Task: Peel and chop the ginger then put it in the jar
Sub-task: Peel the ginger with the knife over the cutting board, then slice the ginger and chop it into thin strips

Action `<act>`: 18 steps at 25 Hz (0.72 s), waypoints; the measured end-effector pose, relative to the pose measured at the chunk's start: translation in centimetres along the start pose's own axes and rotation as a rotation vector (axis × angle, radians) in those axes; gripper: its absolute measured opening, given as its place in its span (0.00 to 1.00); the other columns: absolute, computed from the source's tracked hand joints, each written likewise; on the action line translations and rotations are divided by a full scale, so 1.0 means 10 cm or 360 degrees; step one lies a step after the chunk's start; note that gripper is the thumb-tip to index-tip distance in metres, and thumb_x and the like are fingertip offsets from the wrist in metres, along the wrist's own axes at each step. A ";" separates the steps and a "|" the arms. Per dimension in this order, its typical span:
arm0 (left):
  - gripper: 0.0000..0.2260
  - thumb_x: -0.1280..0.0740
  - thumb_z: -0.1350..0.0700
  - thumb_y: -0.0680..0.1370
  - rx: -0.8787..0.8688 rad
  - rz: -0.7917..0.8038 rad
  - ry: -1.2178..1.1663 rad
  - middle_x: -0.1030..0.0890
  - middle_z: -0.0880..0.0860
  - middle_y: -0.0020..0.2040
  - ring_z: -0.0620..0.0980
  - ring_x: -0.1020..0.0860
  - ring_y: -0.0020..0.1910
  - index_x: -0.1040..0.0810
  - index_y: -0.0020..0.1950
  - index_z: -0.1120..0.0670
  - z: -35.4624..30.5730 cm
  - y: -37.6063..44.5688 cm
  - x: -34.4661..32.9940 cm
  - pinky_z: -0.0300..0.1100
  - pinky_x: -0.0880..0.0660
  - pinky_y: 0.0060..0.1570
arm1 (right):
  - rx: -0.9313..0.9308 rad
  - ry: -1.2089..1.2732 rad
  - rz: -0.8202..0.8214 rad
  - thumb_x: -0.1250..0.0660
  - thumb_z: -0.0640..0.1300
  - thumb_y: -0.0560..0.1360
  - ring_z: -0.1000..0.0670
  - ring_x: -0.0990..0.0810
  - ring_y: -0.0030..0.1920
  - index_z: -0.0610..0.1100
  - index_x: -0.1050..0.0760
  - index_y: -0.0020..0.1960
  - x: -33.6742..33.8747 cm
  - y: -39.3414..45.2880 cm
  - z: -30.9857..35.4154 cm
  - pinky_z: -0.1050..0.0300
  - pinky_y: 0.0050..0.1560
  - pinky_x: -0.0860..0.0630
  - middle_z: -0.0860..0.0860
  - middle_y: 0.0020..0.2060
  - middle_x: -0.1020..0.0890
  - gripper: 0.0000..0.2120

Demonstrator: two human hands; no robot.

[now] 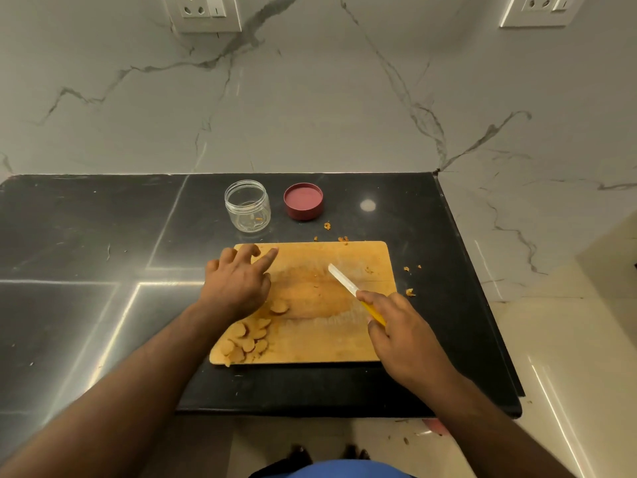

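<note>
Several round ginger slices (250,336) lie in a heap on the front left part of the wooden chopping board (327,343). My left hand (238,284) hovers over the board's left side, fingers loosely spread, holding nothing, its heel just above the slices. My right hand (396,326) grips the yellow handle of a knife (344,282), whose white blade points up and left over the board's middle. The clear jar (247,205) stands open behind the board, almost empty. Its dark red lid (303,201) lies upside down to its right.
Small peel scraps (410,292) are scattered on the black counter (86,270) right of and behind the board. The counter ends at a marble wall behind and at an edge on the right, with pale floor beyond. Wall sockets (205,10) sit high up.
</note>
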State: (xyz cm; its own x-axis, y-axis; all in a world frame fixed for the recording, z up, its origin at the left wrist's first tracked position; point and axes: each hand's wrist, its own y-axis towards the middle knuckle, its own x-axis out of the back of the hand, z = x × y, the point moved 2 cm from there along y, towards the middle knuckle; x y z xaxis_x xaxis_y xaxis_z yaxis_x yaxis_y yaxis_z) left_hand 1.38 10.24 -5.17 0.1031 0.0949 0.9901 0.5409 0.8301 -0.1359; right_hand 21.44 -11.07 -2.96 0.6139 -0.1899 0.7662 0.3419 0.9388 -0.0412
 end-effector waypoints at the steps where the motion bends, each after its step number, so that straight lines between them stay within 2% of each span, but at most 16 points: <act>1: 0.25 0.53 0.38 0.83 -0.0005 0.0116 -0.0016 0.45 0.49 0.80 0.57 0.45 0.76 0.54 0.79 0.34 0.10 0.02 -0.05 0.59 0.43 0.71 | -0.0045 0.0076 0.0029 0.39 0.46 0.82 0.57 0.25 0.47 0.61 0.35 0.73 -0.06 0.02 0.00 0.65 0.44 0.25 0.59 0.53 0.30 0.22; 4: 0.24 0.59 0.34 0.81 -0.0064 0.0333 -0.0072 0.57 0.46 0.82 0.58 0.57 0.80 0.57 0.77 0.30 0.25 0.01 -0.18 0.63 0.54 0.75 | -0.0099 0.0268 0.0045 0.39 0.45 0.82 0.61 0.27 0.54 0.60 0.32 0.72 -0.28 0.12 0.03 0.74 0.47 0.32 0.59 0.59 0.28 0.21; 6: 0.24 0.61 0.32 0.80 -0.0073 0.0397 -0.0090 0.61 0.45 0.81 0.57 0.60 0.80 0.57 0.77 0.28 0.31 -0.02 -0.23 0.65 0.58 0.75 | -0.0107 0.0317 0.0035 0.39 0.44 0.82 0.64 0.28 0.55 0.60 0.32 0.72 -0.40 0.18 0.05 0.77 0.48 0.34 0.59 0.60 0.28 0.21; 9: 0.23 0.62 0.32 0.79 -0.0073 0.0428 -0.0110 0.62 0.44 0.81 0.57 0.60 0.80 0.56 0.75 0.26 0.41 -0.06 -0.23 0.65 0.59 0.75 | -0.0165 0.0272 0.0028 0.39 0.45 0.82 0.64 0.30 0.52 0.59 0.33 0.72 -0.53 0.20 0.03 0.77 0.47 0.36 0.58 0.60 0.28 0.20; 15: 0.22 0.59 0.30 0.79 -0.0082 0.0513 -0.0041 0.61 0.43 0.81 0.56 0.59 0.80 0.52 0.73 0.23 0.76 -0.09 -0.22 0.65 0.59 0.75 | -0.0228 0.0182 -0.0009 0.40 0.45 0.82 0.59 0.30 0.54 0.58 0.33 0.72 -0.59 0.22 -0.01 0.72 0.47 0.36 0.59 0.60 0.30 0.20; 18: 0.22 0.57 0.30 0.79 -0.0137 0.0453 -0.0014 0.59 0.43 0.81 0.56 0.56 0.80 0.50 0.74 0.23 0.80 -0.10 -0.19 0.65 0.57 0.75 | -0.0238 0.0179 -0.0020 0.39 0.46 0.82 0.59 0.30 0.56 0.57 0.33 0.73 -0.60 0.21 -0.01 0.68 0.49 0.34 0.58 0.60 0.29 0.20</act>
State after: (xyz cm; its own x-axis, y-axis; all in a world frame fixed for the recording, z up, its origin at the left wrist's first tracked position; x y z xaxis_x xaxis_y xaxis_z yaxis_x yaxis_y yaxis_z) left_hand -6.00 13.65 -6.68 0.2538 0.3225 0.9119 0.5602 0.7195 -0.4104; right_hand 18.58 -8.01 -7.71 0.6817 -0.2404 0.6910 0.4470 0.8845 -0.1333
